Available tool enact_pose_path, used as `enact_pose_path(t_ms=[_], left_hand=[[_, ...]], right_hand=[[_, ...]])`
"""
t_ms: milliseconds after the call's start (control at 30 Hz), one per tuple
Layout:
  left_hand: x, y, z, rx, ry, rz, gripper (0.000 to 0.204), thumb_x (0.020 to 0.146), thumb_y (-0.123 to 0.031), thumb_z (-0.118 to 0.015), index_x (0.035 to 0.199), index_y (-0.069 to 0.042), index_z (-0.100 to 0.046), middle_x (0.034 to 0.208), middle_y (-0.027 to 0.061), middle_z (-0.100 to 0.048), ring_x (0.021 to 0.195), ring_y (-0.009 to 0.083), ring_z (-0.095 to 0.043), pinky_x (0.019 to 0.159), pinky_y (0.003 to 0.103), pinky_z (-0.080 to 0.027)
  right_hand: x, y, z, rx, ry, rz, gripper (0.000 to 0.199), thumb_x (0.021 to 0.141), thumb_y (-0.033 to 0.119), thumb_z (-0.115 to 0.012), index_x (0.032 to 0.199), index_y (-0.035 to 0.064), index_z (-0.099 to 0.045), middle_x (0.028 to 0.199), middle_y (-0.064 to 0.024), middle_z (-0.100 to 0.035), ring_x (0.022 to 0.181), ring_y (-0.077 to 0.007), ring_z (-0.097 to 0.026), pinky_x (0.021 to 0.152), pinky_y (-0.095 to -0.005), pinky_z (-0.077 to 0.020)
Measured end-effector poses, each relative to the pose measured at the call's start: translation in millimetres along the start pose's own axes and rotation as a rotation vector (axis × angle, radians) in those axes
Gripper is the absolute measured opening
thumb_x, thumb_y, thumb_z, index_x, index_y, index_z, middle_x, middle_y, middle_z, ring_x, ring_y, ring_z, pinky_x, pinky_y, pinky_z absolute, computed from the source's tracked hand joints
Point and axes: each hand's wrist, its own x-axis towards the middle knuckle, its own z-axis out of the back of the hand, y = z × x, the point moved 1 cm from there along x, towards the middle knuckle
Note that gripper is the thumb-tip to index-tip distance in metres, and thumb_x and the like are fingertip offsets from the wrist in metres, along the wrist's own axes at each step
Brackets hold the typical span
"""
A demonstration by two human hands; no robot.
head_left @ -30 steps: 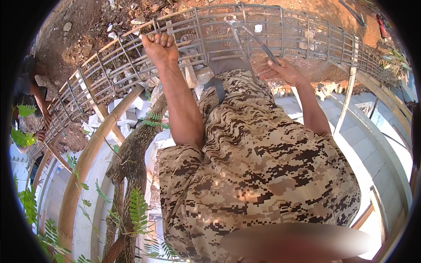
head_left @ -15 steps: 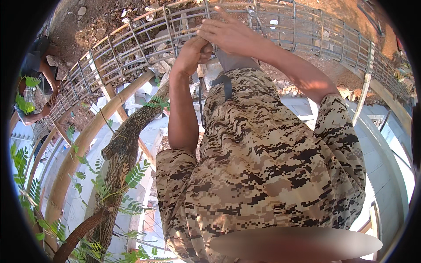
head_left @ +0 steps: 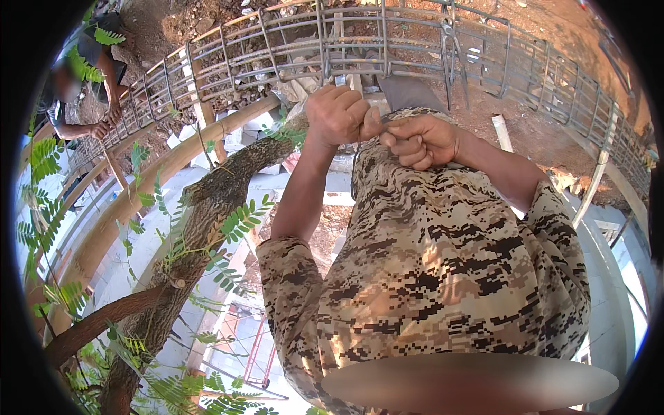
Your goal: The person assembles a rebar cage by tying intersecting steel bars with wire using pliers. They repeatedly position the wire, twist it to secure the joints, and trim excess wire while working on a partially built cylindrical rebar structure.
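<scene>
Together, left hand (head_left: 342,115) and right hand (head_left: 425,140) curl near the rebar cage (head_left: 385,43).

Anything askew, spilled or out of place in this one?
One thing, perhaps: the pincers appear to hang on the rebar cage, handles apart, untended, with the left hand and right hand together elsewhere. White chunks also lie jumbled near the wooden pole, though that could be ordinary site rubble.

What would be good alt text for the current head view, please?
A person's closed left hand and right hand are close together in front of a camouflage shirt, near a steel rebar cage with pincers on it. At left are a tree trunk and another person by the cage.
</scene>
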Motion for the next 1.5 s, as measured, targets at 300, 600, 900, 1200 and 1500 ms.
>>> enact_pose_path(t_ms=[300,600,900,1200,1500], left_hand=[[29,-13,5,0.151,0.061,0.239,0.034,0.079,-0.023,-0.071,0.051,-0.012,-0.056,0.051,0.0034,-0.054,0.045,0.0220,-0.055,0.041,0.035,-0.041],[9,-12,0,0.048,0.004,0.274,0.028,0.074,-0.017,-0.071,0.052,-0.012,-0.053,0.050,0.0047,-0.052,0.041,0.0229,-0.052,0.040,0.035,-0.040],[22,-46,0,0.043,-0.346,0.676,0.045,0.094,-0.031,-0.065,0.121,0.001,-0.051,0.119,0.0181,-0.055,0.114,0.0301,-0.056,0.099,0.043,-0.045],[-2,-55,-55,-0.424,-0.093,1.120,0.031,0.096,-0.027,-0.065,0.095,0.004,-0.068,0.083,0.0147,-0.070,0.074,0.0213,-0.069,0.067,0.033,-0.052],[-32,-54,-72,-1.367,-0.921,1.206,0.029,0.103,-0.034,-0.053,0.093,-0.007,-0.059,0.089,0.0056,-0.067,0.080,0.0193,-0.066,0.079,0.038,-0.056]], right_hand=[[2,7,28,-1.497,-0.396,0.310,0.032,0.102,0.024,-0.043,0.086,0.0006,-0.058,0.075,-0.0140,-0.060,0.078,-0.0324,-0.062,0.063,-0.0442,-0.0471],[27,-29,9,-0.763,-0.535,0.370,0.030,0.097,0.025,-0.045,0.077,0.0055,-0.054,0.056,-0.0065,-0.046,0.052,-0.0255,-0.048,0.049,-0.0365,-0.0400],[-7,9,16,-0.903,-0.809,0.342,0.026,0.100,0.025,-0.048,0.089,0.0045,-0.059,0.068,-0.0088,-0.056,0.055,-0.0250,-0.053,0.052,-0.0353,-0.0410],[2,-73,50,-1.574,-0.663,0.228,0.019,0.085,0.013,-0.053,0.101,0.0031,-0.058,0.070,-0.0217,-0.064,0.064,-0.0427,-0.063,0.056,-0.0548,-0.0466],[-11,-34,56,0.290,-0.205,0.138,0.025,0.102,0.027,-0.050,0.101,0.0047,-0.061,0.056,0.0087,-0.035,0.044,-0.0073,-0.031,0.041,-0.0265,-0.0258]])
